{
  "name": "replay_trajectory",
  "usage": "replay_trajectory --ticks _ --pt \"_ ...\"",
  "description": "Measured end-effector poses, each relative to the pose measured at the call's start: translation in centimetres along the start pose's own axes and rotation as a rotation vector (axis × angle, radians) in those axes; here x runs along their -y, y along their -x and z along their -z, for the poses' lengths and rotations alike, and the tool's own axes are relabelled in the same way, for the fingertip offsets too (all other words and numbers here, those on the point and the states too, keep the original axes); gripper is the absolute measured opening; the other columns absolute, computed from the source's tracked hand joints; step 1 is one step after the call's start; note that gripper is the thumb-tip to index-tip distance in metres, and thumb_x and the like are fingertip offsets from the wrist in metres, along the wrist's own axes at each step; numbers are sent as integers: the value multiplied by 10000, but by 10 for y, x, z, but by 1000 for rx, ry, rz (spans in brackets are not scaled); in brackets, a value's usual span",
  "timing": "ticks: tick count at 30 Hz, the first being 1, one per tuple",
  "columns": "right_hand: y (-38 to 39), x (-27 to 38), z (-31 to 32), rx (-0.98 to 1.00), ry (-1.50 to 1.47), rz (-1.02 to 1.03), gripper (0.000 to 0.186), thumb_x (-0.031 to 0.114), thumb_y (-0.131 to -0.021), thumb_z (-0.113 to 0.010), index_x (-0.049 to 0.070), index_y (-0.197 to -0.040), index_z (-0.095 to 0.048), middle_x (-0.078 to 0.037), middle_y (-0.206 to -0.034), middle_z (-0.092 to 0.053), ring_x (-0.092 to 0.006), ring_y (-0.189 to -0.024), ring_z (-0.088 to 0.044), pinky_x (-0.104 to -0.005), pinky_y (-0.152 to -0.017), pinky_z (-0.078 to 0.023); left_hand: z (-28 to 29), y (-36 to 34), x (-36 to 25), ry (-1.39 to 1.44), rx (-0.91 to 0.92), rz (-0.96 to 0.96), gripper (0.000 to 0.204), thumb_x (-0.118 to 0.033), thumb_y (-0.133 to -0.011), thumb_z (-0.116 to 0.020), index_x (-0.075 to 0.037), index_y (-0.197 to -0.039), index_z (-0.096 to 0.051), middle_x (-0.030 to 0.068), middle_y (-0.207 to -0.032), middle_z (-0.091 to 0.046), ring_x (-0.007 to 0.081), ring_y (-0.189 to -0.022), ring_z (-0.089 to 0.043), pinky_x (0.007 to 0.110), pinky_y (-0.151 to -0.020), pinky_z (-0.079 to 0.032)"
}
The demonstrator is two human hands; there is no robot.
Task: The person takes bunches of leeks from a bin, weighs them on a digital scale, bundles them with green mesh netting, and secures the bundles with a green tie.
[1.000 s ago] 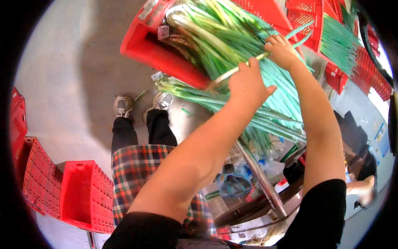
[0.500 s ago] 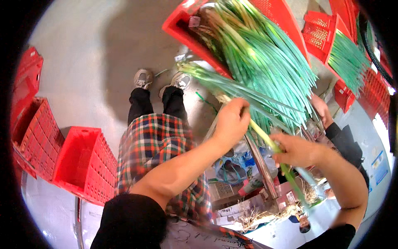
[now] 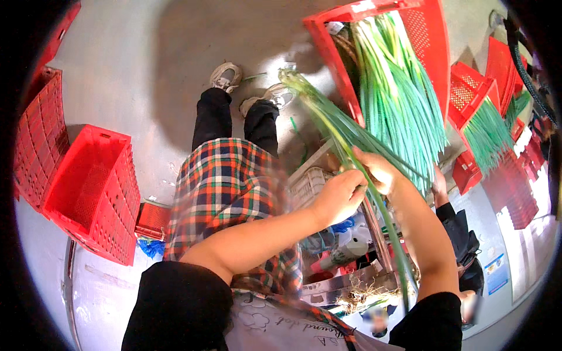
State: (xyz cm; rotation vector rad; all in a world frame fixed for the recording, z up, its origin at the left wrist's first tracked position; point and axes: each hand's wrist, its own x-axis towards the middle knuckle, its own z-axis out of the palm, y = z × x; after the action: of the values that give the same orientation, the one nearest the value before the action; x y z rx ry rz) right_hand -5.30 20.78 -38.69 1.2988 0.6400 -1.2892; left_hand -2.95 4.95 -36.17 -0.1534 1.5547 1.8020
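Note:
Both my hands are close together over a long green onion (image 3: 393, 240), whose green leaf runs down past them toward my right forearm. My right hand (image 3: 379, 171) is closed around the stalk. Just left of and below it, my left hand (image 3: 342, 196) is closed with its fingertips at the same stalk; its palm side is hidden. Beyond the hands a loose bunch of green onions (image 3: 328, 114) slants up and left, its root ends above my shoes. At the upper right, a red crate (image 3: 335, 64) holds a thick pile of green onions (image 3: 398, 99).
Red crates (image 3: 96, 193) stand at the left. Another red crate with green onions (image 3: 487, 131) is at the far right. Below my hands are a metal bar (image 3: 380, 240), plastic bags and a heap of dry roots (image 3: 366, 297). Another person's dark sleeve (image 3: 448, 213) shows at the right.
My right hand has moved up and left, beside my left hand, and the stalk now hangs more steeply. The view has shifted, so the crates sit elsewhere in the picture.

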Motion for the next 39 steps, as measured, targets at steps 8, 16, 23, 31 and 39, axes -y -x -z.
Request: replay_trajectory --ticks 8,16,23,31,39 --pt "163 -52 -52 -150 -50 -189 724 236 -783 -606 125 -1330 -146 -204 -1068 -531 -270 -798 -618 -433 -718 -497 -5 4 -2 64 -63 -37 86 -18 -730 -517 -37 -778 -448 147 -703 -498 341 -668 -517 395 -572 -415" --pt "241 -99 -52 24 482 -17 240 138 -821 -566 1 -1016 -533 -80 -877 -594 -131 -711 -561 -260 -655 -475 11 23 -122 89 78 -175 44 -35 -755 -540 -21 -748 -499 106 -679 -503 217 -592 -514 293 -534 -399" --pt "371 -242 -79 -475 308 671 201 49 -820 -554 -7 -1012 -528 -35 -833 -583 -101 -787 -541 -228 -704 -432 -89 31 -310 111 492 -389 59 -34 -791 -541 -33 -758 -492 -3 -649 -476 73 -565 -439 211 -530 -375" --pt "353 -374 -81 -415 -184 1024 230 33 -820 -551 7 -1045 -510 -2 -825 -545 -61 -755 -494 -205 -700 -416 -154 84 -487 300 1104 -351 105 -112 -865 -435 -23 -840 -486 43 -791 -460 76 -624 -423 215 -538 -360" --pt "269 -401 -102 -514 -535 1164 209 25 -809 -549 -14 -1013 -526 -6 -792 -549 -61 -702 -492 -194 -632 -418 -177 29 -533 370 937 -189 63 -34 -853 -432 0 -886 -473 14 -685 -362 108 -608 -355 241 -581 -330"
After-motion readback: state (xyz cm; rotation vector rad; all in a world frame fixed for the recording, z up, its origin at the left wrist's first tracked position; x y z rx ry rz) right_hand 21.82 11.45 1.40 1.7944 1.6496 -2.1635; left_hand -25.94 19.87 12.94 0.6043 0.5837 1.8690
